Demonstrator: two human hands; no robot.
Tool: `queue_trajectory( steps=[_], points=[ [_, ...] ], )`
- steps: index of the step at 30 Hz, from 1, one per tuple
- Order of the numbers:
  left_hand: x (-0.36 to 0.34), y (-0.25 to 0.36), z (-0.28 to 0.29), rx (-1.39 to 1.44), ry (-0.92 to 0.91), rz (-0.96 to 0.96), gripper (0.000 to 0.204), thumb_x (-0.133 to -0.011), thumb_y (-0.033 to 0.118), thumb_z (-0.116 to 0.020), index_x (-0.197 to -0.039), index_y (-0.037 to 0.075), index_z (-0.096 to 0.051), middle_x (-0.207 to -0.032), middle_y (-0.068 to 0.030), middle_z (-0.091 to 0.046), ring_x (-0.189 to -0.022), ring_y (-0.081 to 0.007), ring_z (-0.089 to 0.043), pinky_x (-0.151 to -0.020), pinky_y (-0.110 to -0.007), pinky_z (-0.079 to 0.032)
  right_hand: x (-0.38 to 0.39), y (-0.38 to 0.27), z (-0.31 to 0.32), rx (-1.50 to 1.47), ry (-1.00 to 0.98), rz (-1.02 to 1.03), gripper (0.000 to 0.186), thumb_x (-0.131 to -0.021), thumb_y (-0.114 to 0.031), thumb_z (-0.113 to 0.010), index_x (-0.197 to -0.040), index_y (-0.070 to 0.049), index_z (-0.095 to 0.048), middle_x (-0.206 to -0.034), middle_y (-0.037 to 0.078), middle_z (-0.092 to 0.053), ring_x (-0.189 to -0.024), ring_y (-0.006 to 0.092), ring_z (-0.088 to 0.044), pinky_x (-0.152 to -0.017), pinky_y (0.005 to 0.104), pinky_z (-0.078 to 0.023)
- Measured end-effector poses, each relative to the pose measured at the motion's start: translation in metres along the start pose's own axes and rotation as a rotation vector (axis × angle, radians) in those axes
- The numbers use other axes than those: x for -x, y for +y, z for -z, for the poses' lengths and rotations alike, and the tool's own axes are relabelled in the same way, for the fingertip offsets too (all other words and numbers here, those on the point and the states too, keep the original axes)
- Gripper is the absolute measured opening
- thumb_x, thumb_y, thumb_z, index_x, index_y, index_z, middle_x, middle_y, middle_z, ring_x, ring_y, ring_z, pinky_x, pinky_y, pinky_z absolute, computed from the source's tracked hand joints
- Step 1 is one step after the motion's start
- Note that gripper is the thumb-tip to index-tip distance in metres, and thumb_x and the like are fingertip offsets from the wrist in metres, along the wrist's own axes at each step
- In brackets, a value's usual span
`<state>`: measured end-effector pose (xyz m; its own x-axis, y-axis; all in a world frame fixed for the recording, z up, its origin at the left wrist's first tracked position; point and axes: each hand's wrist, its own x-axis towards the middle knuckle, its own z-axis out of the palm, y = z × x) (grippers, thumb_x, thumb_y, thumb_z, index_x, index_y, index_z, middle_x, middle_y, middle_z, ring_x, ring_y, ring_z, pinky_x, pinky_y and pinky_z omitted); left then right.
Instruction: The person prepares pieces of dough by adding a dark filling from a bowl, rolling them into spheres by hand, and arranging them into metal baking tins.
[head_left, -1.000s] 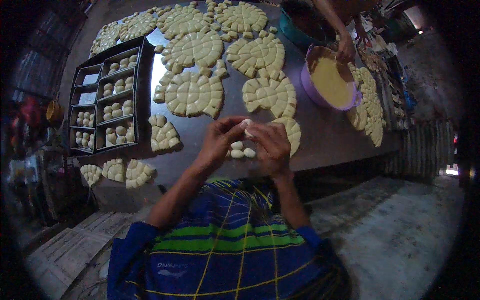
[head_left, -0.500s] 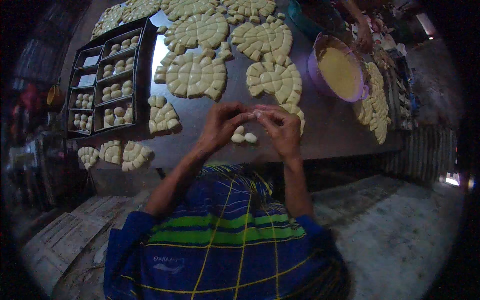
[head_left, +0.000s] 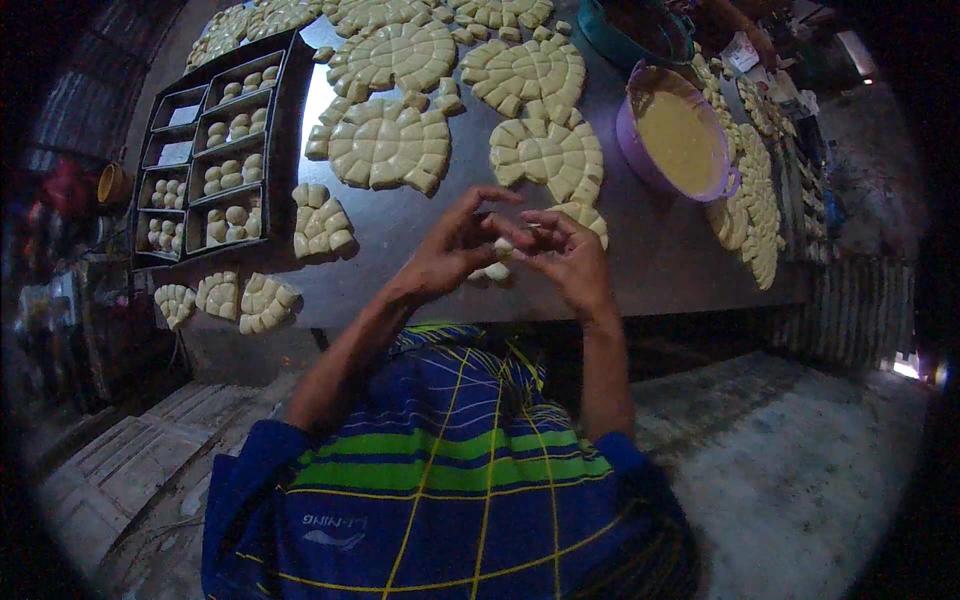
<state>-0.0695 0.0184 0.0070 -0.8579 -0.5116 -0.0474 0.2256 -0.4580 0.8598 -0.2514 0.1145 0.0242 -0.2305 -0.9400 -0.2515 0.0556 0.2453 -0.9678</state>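
My left hand and my right hand meet over the near part of the table. A small pale dough ball sits between them at the fingertips of my right hand, which are closed on it. The fingers of my left hand are spread and curved around the ball, close to it or touching it. Just below, more small dough balls lie on the table, partly hidden by my hands. Beyond my fingers is a flat, scored slab of dough cut into blocks.
At the left stands a dark divided tray with dough balls in several compartments. More scored dough slabs cover the table. A purple basin of yellowish mixture and a teal basin stand at the right. Another person's arm shows at the far right.
My fingers have loosened from a tight two-handed pinch. The left fingers have spread apart, and a dough ball now shows between my hands.
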Motion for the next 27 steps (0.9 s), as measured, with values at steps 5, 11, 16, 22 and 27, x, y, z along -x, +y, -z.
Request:
queue_trajectory(
  steps=[5, 11, 16, 22, 27],
  points=[
    [-0.008, -0.018, 0.007, -0.067, 0.100, -0.097, 0.061, -0.085, -0.005, -0.065, -0.139, 0.008, -0.039, -0.122, -0.0135, -0.061, -0.118, -0.0240, -0.058, -0.097, -0.037, -0.049, -0.008, 0.037, 0.009, 0.304, -0.013, 0.035, 0.032, -0.081, -0.003, -0.073, -0.112, 0.001, -0.066, -0.107, 0.011, -0.070, -0.101, 0.0183, -0.066, -0.086, 0.0319, -0.054],
    [0.021, -0.043, 0.053, -0.738, 0.283, -0.065, 0.033, -0.088, 0.001, -0.064, -0.120, 0.004, -0.060, -0.119, -0.0104, -0.064, -0.116, -0.0211, -0.059, -0.097, -0.038, -0.048, -0.023, 0.109, 0.000, 0.765, 0.056, 0.384, 0.023, -0.079, -0.001, -0.068, -0.102, -0.002, -0.071, -0.098, 0.013, -0.069, -0.095, 0.0331, -0.065, -0.086, 0.0398, -0.052],
    [0.048, -0.051, 0.065, -0.921, 0.278, 0.026, 0.037, -0.083, 0.002, -0.068, -0.119, 0.005, -0.061, -0.118, -0.0125, -0.064, -0.115, -0.0281, -0.060, -0.098, -0.040, -0.048, -0.019, 0.124, 0.009, 0.721, -0.067, 0.453, 0.025, -0.079, -0.008, -0.072, -0.103, -0.002, -0.069, -0.105, 0.012, -0.066, -0.098, 0.0322, -0.062, -0.085, 0.0409, -0.051],
    [0.041, -0.066, 0.060, -1.256, 0.220, -0.032, 0.057, -0.075, 0.017, -0.078, -0.128, 0.012, -0.056, -0.136, -0.0127, -0.051, -0.126, -0.0369, -0.048, -0.104, -0.046, -0.040, -0.010, 0.091, 0.004, 0.968, -0.174, 0.322, 0.054, -0.075, -0.013, -0.077, -0.123, -0.006, -0.054, -0.112, 0.015, -0.059, -0.103, 0.0372, -0.058, -0.086, 0.0454, -0.050],
    [0.028, -0.079, 0.070, -1.429, 0.086, -0.040, 0.059, -0.076, 0.024, -0.075, -0.131, 0.013, -0.053, -0.136, -0.0134, -0.049, -0.125, -0.0380, -0.045, -0.104, -0.048, -0.038, -0.021, 0.111, 0.006, 0.911, -0.325, 0.352, 0.052, -0.075, -0.009, -0.074, -0.122, -0.005, -0.053, -0.112, 0.016, -0.055, -0.105, 0.0395, -0.057, -0.088, 0.0458, -0.050]
  ],
)
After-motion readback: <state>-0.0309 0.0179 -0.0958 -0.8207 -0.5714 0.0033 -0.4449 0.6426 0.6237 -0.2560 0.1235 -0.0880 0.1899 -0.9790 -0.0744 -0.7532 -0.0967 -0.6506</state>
